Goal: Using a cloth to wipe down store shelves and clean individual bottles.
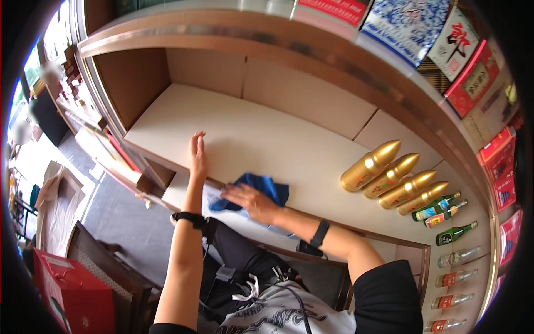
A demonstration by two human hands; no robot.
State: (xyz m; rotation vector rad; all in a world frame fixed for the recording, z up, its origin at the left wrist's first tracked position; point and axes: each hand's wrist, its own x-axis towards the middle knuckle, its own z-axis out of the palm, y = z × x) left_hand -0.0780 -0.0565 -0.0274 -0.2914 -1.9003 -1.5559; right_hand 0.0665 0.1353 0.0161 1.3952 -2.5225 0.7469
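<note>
Shelf [222, 114] offers passage rear-left; gold bottles [392, 176] block right.

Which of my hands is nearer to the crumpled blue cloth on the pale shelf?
Your right. The right hand is on the crumpled blue cloth, while the left hand is apart from it, off to its left.

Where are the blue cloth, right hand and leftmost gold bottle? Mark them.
Blue cloth [271, 188]: head view, folds beside the hand.
Right hand [253, 202]: head view, back of the hand.
Leftmost gold bottle [366, 168]: head view, middle of its body.
</note>
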